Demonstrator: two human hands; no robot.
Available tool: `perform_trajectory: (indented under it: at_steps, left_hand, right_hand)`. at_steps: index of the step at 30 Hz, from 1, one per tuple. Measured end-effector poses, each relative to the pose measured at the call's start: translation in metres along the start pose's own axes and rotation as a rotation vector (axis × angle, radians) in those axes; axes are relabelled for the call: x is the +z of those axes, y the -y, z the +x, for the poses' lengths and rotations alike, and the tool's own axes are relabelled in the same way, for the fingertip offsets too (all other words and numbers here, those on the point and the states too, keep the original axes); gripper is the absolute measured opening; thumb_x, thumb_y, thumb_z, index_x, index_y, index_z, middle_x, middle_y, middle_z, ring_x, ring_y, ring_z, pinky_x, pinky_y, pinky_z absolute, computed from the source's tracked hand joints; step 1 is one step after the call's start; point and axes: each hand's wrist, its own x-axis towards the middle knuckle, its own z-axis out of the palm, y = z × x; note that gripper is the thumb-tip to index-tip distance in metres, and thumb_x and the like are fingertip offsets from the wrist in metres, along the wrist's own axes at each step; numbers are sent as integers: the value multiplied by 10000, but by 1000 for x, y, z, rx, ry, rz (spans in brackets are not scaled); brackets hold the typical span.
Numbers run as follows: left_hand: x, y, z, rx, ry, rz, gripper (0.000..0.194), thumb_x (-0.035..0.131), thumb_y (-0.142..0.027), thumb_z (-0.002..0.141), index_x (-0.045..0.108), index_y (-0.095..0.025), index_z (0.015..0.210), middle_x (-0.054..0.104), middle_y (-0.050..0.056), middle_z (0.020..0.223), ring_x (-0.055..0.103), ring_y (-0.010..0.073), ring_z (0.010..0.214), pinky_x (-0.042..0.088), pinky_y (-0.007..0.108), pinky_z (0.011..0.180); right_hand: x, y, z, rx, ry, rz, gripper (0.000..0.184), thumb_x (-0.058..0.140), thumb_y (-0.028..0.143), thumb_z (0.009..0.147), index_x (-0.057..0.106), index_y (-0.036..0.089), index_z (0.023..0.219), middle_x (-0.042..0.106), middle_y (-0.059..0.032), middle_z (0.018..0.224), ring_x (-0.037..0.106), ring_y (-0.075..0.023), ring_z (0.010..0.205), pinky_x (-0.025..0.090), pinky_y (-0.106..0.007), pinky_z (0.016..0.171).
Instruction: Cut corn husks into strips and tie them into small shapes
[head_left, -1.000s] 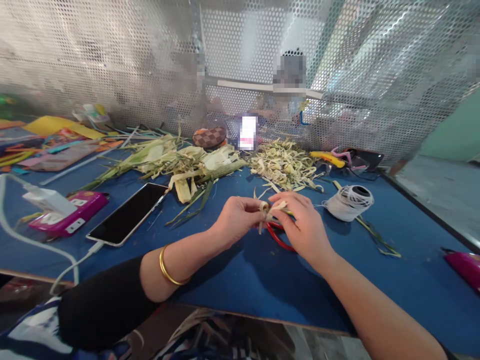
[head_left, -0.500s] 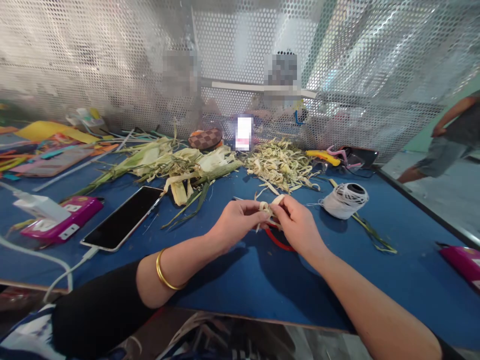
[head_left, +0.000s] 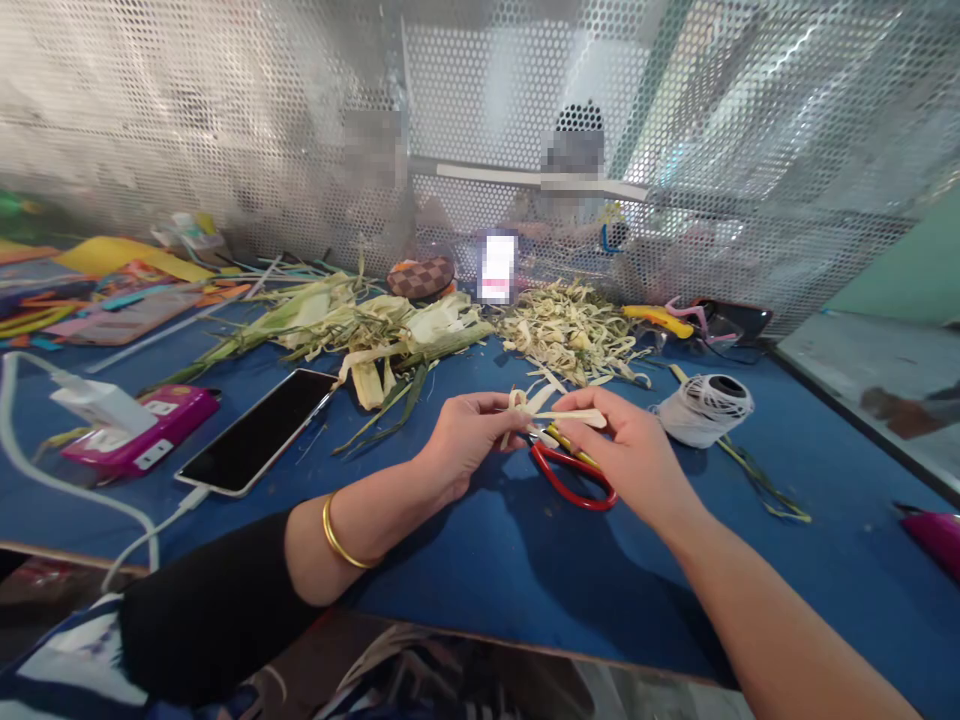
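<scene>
A pale corn husk strip [head_left: 574, 417], curled into a loop at its left end, stretches between my two hands over the blue table. My left hand [head_left: 472, 438] pinches the looped end between thumb and fingers. The other end of the strip is gripped by my right hand [head_left: 626, 440], its fingers closed. Red-handled scissors [head_left: 574, 495] lie on the table just beneath, partly hidden by my right hand. A ball of white string [head_left: 705, 410] stands to the right of that hand. Beyond the hands are a heap of cut husk strips [head_left: 570, 335] and whole corn husks [head_left: 375, 330].
At left a phone [head_left: 259, 430] lies plugged in beside a magenta power strip [head_left: 142, 430] with a white charger. Safety glasses [head_left: 705, 320] and a checkered pouch [head_left: 421, 277] sit near the perforated metal screen [head_left: 495, 90]. The table's right edge borders a floor.
My right hand has moved right, drawing out the husk strip's end from the loop held in my left hand. More of the scissors shows. The person at the right is mostly out of view.
</scene>
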Motion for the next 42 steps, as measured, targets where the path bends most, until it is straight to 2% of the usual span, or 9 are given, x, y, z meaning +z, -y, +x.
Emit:
perform_trajectory:
  at_steps: [3, 6, 14, 18, 24, 28, 32, 38, 42]
  left_hand:
    - [0, 1, 0, -14, 38, 8, 167, 768, -194, 589, 722, -113, 727, 636, 2, 606, 508, 49, 478, 442, 192, 526]
    - [2, 1, -2, -11, 83, 38, 208, 795, -228, 565, 726, -107, 719, 647, 12, 625, 513, 56, 507, 448, 194, 536]
    - [5, 1, -5, 32, 123, 132, 216, 765, -162, 613, 713, -110, 816, 673, 19, 643, 544, 65, 518, 439, 181, 523]
    - [3, 4, -3, 82, 82, 187, 124, 710, -124, 646, 715, -116, 770, 688, 22, 694, 563, 71, 551, 466, 185, 557]
    - [0, 10, 0, 208, 78, 362, 123, 664, -181, 679, 722, -133, 776, 682, 7, 673, 597, 102, 574, 486, 204, 569]
    - [-3, 11, -1, 275, 93, 566, 147, 625, -203, 706, 729, -149, 794, 686, 4, 653, 617, 121, 584, 460, 197, 544]
    - [-3, 9, -4, 316, 94, 734, 244, 599, -191, 717, 713, -157, 930, 693, -4, 651, 644, 141, 632, 458, 204, 569]
    - [-1, 3, -8, 348, 54, 926, 375, 614, -185, 693, 641, -153, 1065, 700, -1, 669, 659, 171, 706, 451, 227, 620]
    - [-1, 1, -9, 354, 110, 988, 387, 610, -232, 706, 627, -164, 1087, 709, 19, 701, 659, 193, 740, 438, 244, 632]
  right_hand:
    - [-4, 1, 1, -54, 55, 69, 163, 631, 341, 752, 665, 197, 819, 682, -29, 794, 587, -160, 658, 459, -283, 616]
    - [0, -1, 2, -116, 12, 147, 156, 637, 344, 754, 656, 190, 738, 678, -39, 827, 588, -157, 674, 470, -283, 640]
    - [10, 1, 1, -13, -33, 259, 190, 613, 374, 766, 611, 186, 736, 589, 16, 614, 507, -107, 508, 430, -244, 539]
    - [8, 1, -1, -28, -16, 99, 194, 602, 361, 764, 619, 178, 701, 533, 27, 552, 487, -113, 510, 384, -232, 504]
    - [9, -4, -3, -117, -3, -227, 179, 539, 299, 798, 625, 190, 684, 575, 8, 617, 511, -131, 571, 382, -248, 553]
    - [10, -4, -4, -136, -20, -295, 179, 534, 287, 796, 622, 198, 669, 589, 3, 629, 541, -140, 583, 395, -252, 562]
    - [11, -6, -5, -106, -13, -312, 166, 539, 293, 795, 639, 205, 696, 629, -13, 660, 581, -160, 615, 425, -269, 586]
    - [13, -10, -3, 46, -15, -83, 158, 617, 320, 740, 557, 214, 840, 637, 14, 647, 602, -158, 543, 459, -280, 549]
    - [12, -9, -2, 87, 106, -2, 159, 622, 347, 742, 591, 202, 797, 631, 10, 640, 586, -149, 554, 457, -276, 565]
